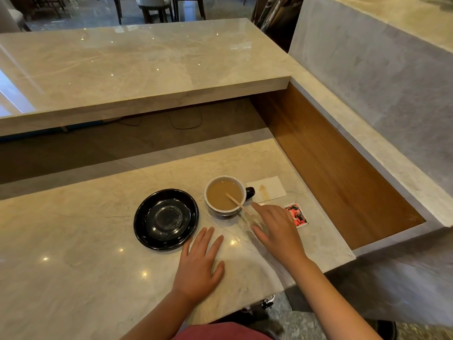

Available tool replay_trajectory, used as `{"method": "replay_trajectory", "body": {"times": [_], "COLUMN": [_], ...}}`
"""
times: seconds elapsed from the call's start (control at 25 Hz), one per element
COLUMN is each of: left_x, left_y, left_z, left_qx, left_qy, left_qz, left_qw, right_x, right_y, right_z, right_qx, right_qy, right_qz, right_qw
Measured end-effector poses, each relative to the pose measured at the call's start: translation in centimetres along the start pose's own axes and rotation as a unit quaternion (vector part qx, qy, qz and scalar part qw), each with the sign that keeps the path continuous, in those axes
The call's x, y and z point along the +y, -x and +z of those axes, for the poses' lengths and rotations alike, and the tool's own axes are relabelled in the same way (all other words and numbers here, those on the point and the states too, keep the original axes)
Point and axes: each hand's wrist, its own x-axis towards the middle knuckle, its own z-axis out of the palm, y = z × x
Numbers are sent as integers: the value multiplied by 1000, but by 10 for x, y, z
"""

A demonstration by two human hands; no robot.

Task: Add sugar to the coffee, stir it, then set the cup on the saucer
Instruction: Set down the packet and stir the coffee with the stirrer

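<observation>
A white cup of milky coffee with a dark handle on its right stands on the marble counter. A wooden stir stick leans in it, its end over the near right rim. The black saucer sits empty to the cup's left, apart from it. My right hand hovers open just right of the cup, its index finger close to the stick's outer end. It partly covers a red and black sugar packet. My left hand lies flat and open on the counter near the saucer's front right edge.
A white napkin with a brown stain lies behind the packet, right of the cup. A raised marble shelf runs along the back. The counter ends at a wooden side wall on the right.
</observation>
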Motion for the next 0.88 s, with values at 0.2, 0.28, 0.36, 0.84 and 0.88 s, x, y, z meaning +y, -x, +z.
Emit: {"method": "replay_trajectory", "body": {"times": [0.2, 0.28, 0.36, 0.84, 0.88], "left_x": [0, -1, -1, -1, -2], "left_y": [0, 1, 1, 1, 1], "left_z": [0, 0, 1, 2, 2], "left_qx": [-5, -8, -9, -16, -17], "left_qy": [10, 7, 6, 7, 7], "left_qz": [-5, -7, -9, -16, -16], "left_qw": [1000, 1000, 1000, 1000, 1000], "right_x": [-22, -28, -30, -30, -29], "right_y": [-28, -38, -50, -94, -96], "right_z": [6, 6, 4, 0, -1], "right_qx": [44, 71, 90, 27, 15], "right_qy": [-75, -157, -256, -367, -371], "right_qz": [15, 79, 161, 234, 232], "right_qw": [996, 982, 949, 900, 899]}}
